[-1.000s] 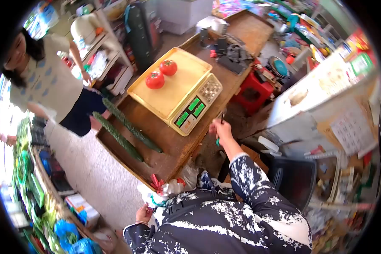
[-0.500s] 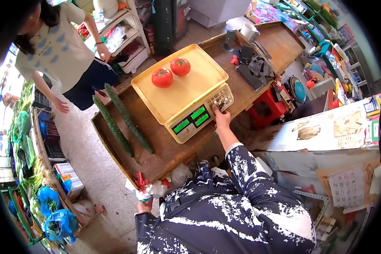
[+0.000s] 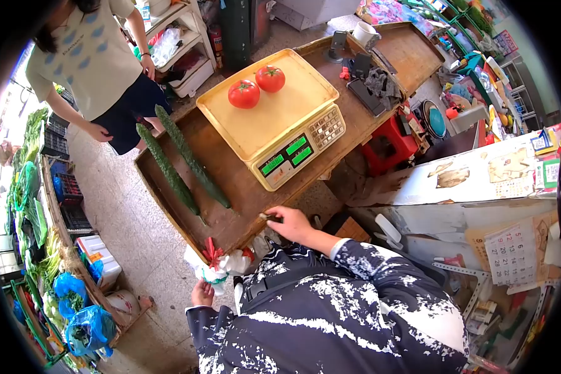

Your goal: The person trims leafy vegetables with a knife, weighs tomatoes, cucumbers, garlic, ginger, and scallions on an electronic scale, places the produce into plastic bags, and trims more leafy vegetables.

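My right hand [image 3: 291, 225] is at the table's front edge, its fingertips pinched on a small dark thing [image 3: 270, 217] too small to name. Beside the hanging white plastic bags [image 3: 221, 271], tied with red, is my left hand [image 3: 202, 294]; its fingers are loosely bent and apart, with nothing visible in them. Two red tomatoes [image 3: 244, 94] rest on the yellow tray of a digital scale [image 3: 280, 165], whose green displays are lit. Left of the scale, two long cucumbers [image 3: 168, 168] lie side by side on the brown wooden table [image 3: 243, 215].
Across the table stands a person [image 3: 84, 62] with arms lowered. A phone [image 3: 366, 96], a phone stand [image 3: 337, 47] and a white mug [image 3: 364, 32] are at the table's far right. A red stool [image 3: 389, 149] is below. Vegetable racks [image 3: 50, 181] line the left.
My right hand has left the scale's keypad and come down and left to the table edge. My left hand has shifted slightly left and up by the bags. The other person's hand has lowered.
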Tool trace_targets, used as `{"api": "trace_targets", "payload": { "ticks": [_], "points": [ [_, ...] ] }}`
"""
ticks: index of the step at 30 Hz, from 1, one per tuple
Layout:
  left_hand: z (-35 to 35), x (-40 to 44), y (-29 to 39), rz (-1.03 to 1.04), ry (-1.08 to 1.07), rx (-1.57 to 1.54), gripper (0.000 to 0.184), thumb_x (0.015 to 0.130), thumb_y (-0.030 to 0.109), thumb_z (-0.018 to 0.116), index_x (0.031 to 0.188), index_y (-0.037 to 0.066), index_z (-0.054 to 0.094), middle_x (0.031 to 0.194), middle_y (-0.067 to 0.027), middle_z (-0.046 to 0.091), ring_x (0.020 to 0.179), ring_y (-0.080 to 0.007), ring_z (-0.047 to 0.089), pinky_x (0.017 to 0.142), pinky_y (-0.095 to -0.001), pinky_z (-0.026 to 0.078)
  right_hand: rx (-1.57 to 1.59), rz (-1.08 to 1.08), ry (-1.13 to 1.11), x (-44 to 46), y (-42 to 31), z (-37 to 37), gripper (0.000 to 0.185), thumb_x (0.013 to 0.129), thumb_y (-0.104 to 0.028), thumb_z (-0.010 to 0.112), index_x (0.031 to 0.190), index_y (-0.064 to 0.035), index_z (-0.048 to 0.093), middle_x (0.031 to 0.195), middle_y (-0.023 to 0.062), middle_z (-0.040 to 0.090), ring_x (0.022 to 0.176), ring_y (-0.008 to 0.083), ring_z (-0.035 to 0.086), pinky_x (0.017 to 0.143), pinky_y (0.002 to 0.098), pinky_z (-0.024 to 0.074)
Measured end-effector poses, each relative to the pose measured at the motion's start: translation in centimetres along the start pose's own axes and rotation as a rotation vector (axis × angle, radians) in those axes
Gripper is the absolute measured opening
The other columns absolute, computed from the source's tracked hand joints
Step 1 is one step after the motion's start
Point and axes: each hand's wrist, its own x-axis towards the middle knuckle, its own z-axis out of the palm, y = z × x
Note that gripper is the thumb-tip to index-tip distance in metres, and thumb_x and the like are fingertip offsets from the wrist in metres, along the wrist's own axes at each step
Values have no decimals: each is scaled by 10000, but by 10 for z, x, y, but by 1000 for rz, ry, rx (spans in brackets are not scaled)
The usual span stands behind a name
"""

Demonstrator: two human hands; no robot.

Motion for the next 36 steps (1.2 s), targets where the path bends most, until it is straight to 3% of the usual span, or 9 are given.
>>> {"api": "trace_targets", "payload": {
  "ticks": [4, 13, 15, 18, 22, 25, 28, 33, 36],
  "points": [
    [-11, -8, 8, 55, -92, -58, 110, 788, 110, 537, 882, 54, 529, 818, -29, 568, 710, -152, 534, 590, -262, 432, 123, -12, 45, 28, -19, 42, 272, 730, -207, 604, 958, -62, 580, 858, 117, 612, 807, 270, 586, 706, 346, 464],
    [-49, -23, 23, 148, -42, -339, 60, 786, 50, 561, 732, 66, 540, 672, -12, 546, 580, -102, 500, 508, -203, 419, -317, -107, 305, 109, -47, 73, 572, 713, -23, 441, 1266, -13, 297, 1186, 238, 369, 1086, 383, 385, 911, 405, 337],
    [-80, -46, 42, 306, 10, -393, 120, 791, 107, 603, 695, 74, 538, 642, -7, 541, 546, -97, 504, 485, -200, 417, -397, -155, 210, 97, -62, 74, 581, 707, -66, 493, 1262, -34, 321, 1281, 214, 299, 1188, 361, 297, 960, 420, 290],
    [-114, -114, 84, 773, 194, -252, 186, 792, 92, 606, 684, 120, 457, 615, 11, 505, 551, -95, 497, 503, -215, 421, -315, -409, 99, 69, -88, 63, 500, 724, -98, 535, 1205, -40, 412, 1232, 199, 367, 1115, 360, 379, 941, 413, 317],
    [-70, -228, 177, 1135, 261, -369, 193, 816, 70, 570, 718, 130, 416, 663, 6, 509, 615, -114, 518, 558, -252, 451, -108, -492, -229, 56, -90, 64, 377, 740, -151, 566, 1096, -34, 521, 1121, 175, 479, 1009, 298, 491, 863, 350, 404],
    [-17, -304, 238, 1371, 74, -581, 115, 825, 78, 556, 747, 124, 484, 688, 17, 513, 669, -98, 527, 633, -250, 462, 18, -393, -483, 56, -113, 47, 327, 755, -153, 567, 1054, -21, 554, 967, 147, 574, 885, 245, 570, 791, 308, 449],
    [52, -363, 261, 1574, -2, -373, 72, 810, 46, 563, 840, 94, 519, 721, -22, 558, 562, -112, 522, 484, -239, 459, 240, -475, -547, 52, -149, 37, 354, 780, -145, 581, 1111, -31, 526, 971, 117, 582, 871, 198, 572, 769, 289, 453],
    [168, -383, 243, 1459, -380, -391, 76, 813, 44, 561, 850, 82, 507, 740, -43, 591, 584, -124, 564, 469, -257, 471, 264, -855, -433, 43, -232, 7, 530, 759, -228, 621, 1217, -56, 418, 1103, 119, 507, 1023, 218, 483, 802, 318, 421],
    [198, -355, 232, 1358, -470, -421, 71, 822, 53, 553, 854, 93, 505, 763, -32, 589, 623, -97, 570, 477, -233, 467, 234, -682, -376, 86, -213, 40, 548, 780, -267, 583, 1227, -12, 396, 1105, 154, 495, 983, 233, 493, 814, 312, 404]
  ]
}}
